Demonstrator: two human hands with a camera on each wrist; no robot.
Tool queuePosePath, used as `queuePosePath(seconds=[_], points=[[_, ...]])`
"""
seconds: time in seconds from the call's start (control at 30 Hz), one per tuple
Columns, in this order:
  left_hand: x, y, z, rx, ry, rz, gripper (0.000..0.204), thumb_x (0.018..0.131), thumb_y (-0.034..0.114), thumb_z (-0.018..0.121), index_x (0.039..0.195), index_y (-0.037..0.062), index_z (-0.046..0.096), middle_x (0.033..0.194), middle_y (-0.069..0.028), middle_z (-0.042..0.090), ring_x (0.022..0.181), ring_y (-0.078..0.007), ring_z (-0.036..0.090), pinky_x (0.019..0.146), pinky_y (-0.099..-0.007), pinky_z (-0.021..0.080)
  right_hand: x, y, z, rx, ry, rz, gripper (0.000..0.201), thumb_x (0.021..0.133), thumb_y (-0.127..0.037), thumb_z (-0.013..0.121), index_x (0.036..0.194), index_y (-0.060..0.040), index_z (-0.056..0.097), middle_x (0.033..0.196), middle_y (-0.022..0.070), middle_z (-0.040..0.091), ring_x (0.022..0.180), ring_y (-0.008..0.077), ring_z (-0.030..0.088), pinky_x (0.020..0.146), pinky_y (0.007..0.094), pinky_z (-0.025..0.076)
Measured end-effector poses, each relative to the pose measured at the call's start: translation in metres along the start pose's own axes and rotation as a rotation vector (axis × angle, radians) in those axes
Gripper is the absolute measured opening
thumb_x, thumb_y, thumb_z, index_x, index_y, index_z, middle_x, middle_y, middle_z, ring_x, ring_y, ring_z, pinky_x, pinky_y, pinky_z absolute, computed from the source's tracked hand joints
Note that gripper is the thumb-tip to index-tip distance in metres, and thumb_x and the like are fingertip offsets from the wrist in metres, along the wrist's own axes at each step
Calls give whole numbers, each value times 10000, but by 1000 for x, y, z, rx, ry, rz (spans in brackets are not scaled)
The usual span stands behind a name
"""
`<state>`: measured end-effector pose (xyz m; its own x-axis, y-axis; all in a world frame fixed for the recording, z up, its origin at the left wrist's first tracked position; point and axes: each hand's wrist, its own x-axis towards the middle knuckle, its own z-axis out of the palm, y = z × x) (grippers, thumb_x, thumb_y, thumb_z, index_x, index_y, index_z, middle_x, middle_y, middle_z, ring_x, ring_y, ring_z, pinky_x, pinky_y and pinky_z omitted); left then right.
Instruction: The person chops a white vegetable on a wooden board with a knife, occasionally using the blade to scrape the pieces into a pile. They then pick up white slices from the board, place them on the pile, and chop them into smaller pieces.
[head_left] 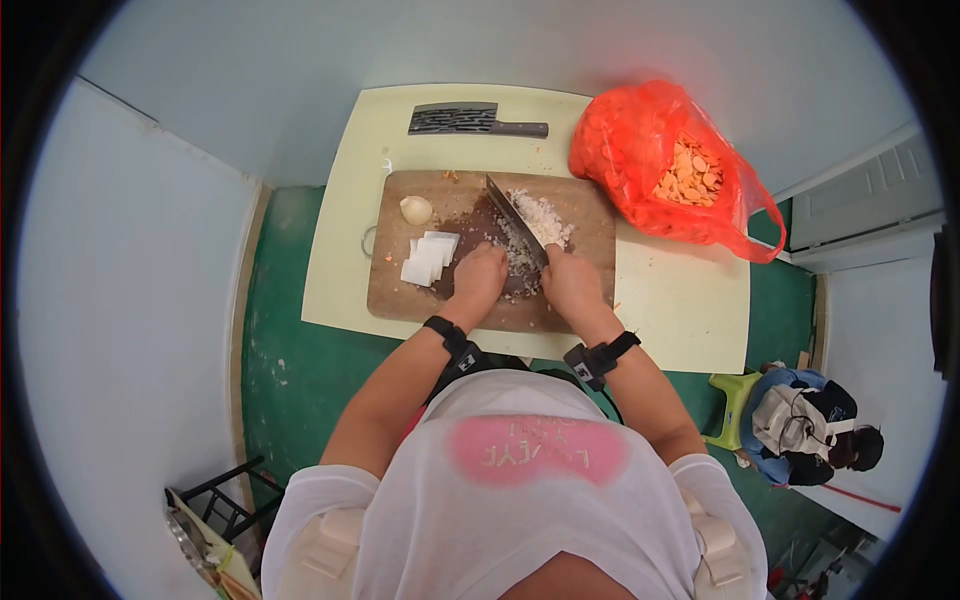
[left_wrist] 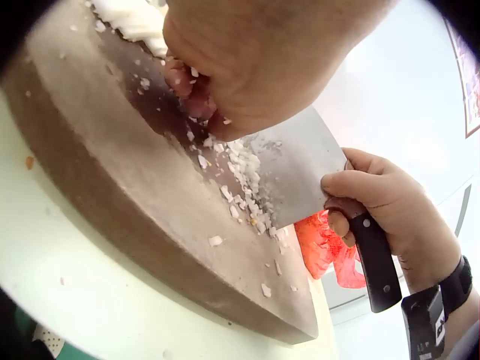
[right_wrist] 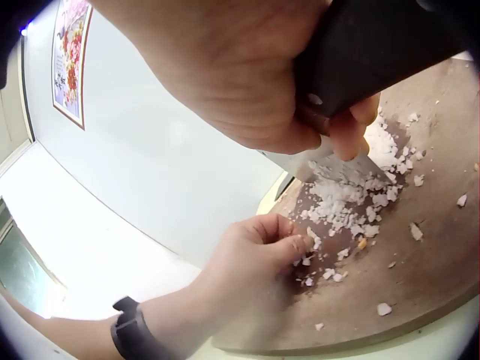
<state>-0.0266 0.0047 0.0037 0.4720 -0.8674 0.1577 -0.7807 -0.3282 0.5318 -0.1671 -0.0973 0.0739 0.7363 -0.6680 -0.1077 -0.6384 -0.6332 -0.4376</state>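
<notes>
My right hand [head_left: 573, 283] grips the dark handle of a cleaver [left_wrist: 296, 169]. The blade stands on edge on the wooden cutting board [head_left: 395, 300], among finely chopped white bits [right_wrist: 337, 206]. My left hand [head_left: 480, 275] is low over the board, left of the blade, its fingers curled in and small white bits stuck to them. In the right wrist view its thumb and forefinger come together right at the chopped bits. Beside that hand lie overlapping white slices [head_left: 428, 258]. A round, pale, peeled onion-like piece [head_left: 416, 210] sits behind them.
A second cleaver [head_left: 455, 118] with a dark patterned blade lies at the back of the pale table [head_left: 340, 240]. A red plastic bag [head_left: 630, 150] of orange slices [head_left: 692, 175] stands at the back right, close to the board. Walls [head_left: 300, 80] rise behind the table.
</notes>
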Motion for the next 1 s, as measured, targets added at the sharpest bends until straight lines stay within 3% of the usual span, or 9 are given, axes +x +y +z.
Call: queuePosePath(seconds=[0.17,0.53,1.0], points=[[8,0,3,-82,87,64,98,810,110,614,889,58,640,880,-152,619,804,-350,620,711,-422,510,-7,-6,-9,21,18,-29,140,830,-100,526,936,-14,557,756,223,651,723,400,649,654,495,513],[-11,-17,-31,-156,22,-35,102,829,133,623,875,45,644,862,-159,622,797,-359,612,708,-429,500,-8,-7,-4,-6,-91,-54,160,814,-68,505,955,-10,557,774,220,652,752,391,650,680,495,505],[-13,-27,-57,-152,-27,-36,152,849,156,626,890,14,661,846,-166,644,785,-329,630,699,-385,500,-9,1,-21,50,-50,8,147,826,-60,484,944,-2,547,799,230,654,772,408,648,681,501,505]])
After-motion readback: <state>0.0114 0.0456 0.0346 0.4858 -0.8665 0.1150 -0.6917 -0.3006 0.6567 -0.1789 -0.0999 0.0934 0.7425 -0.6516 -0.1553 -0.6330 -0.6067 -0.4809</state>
